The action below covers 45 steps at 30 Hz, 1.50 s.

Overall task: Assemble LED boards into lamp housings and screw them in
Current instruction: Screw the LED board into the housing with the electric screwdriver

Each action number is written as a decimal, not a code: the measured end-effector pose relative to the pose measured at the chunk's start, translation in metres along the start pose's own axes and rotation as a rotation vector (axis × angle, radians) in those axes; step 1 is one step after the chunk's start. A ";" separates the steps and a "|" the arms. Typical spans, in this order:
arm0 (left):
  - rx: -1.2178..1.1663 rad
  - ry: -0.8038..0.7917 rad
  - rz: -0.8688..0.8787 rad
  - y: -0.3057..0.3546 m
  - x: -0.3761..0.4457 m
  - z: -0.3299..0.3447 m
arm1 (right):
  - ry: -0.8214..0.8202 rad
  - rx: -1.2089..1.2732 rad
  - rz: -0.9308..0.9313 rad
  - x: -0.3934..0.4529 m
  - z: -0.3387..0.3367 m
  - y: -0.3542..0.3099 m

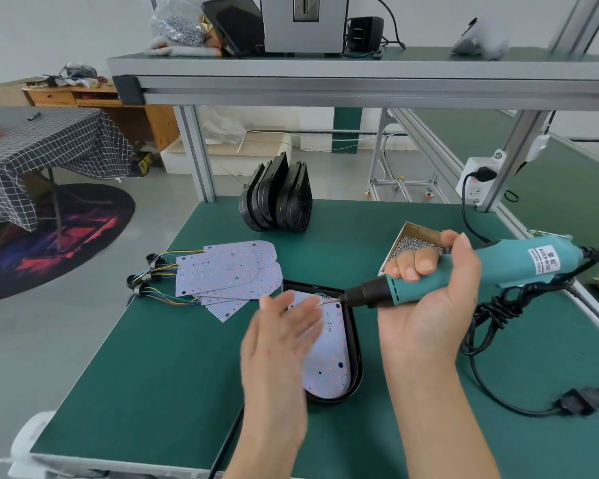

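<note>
A black lamp housing (355, 344) lies on the green table in front of me with a pale LED board (329, 361) seated inside it. My right hand (426, 302) grips a teal electric screwdriver (491, 267), held nearly level, its bit pointing left over the board's upper end. My left hand (284, 330) is blurred, with straight fingers, above the board's left side; whether it touches the board I cannot tell. A fan of loose LED boards (229, 274) with coloured wires lies to the left. Several empty black housings (277, 198) stand stacked on edge behind.
An open cardboard box of small screws (412, 242) sits behind my right hand. The screwdriver's black cable (491, 312) coils and runs right to an inline plug (578, 402). An aluminium frame post (196, 153) and shelf stand at the back. The table's left edge drops to the floor.
</note>
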<state>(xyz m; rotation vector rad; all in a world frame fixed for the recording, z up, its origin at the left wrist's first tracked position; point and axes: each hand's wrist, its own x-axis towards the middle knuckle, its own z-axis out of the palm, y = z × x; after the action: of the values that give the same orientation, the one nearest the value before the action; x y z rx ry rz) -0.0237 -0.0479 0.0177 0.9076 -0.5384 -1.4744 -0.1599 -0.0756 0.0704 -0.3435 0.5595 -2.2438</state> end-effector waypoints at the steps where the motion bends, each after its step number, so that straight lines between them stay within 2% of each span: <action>1: 0.211 0.108 0.145 0.000 0.003 -0.010 | 0.012 -0.011 -0.006 0.002 -0.002 0.001; 2: 0.435 0.208 0.263 0.001 0.007 -0.020 | 0.022 -0.024 0.001 0.005 -0.005 0.001; 4: 0.834 0.260 0.334 0.003 0.016 -0.034 | 0.029 -0.014 -0.009 0.008 -0.006 0.006; 6: 1.115 0.206 0.268 0.001 0.021 -0.040 | 0.020 -0.018 -0.018 0.011 -0.008 0.011; 8: 1.238 0.142 0.191 -0.003 0.024 -0.037 | 0.027 -0.045 -0.017 0.013 -0.008 0.018; 15: 1.322 0.051 0.082 -0.011 0.041 -0.025 | 0.060 -0.119 -0.016 0.023 -0.007 0.050; 28: 1.257 0.062 0.135 -0.013 0.039 -0.021 | 0.017 -0.256 -0.030 0.022 -0.008 0.076; 45: 1.266 0.080 0.187 -0.016 0.039 -0.020 | 0.030 -0.272 -0.025 0.024 -0.011 0.082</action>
<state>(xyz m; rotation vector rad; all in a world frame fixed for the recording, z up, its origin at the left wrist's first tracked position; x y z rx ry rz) -0.0147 -0.0800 -0.0147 1.7916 -1.5117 -0.8032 -0.1289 -0.1394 0.0221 -0.4561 0.8840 -2.2015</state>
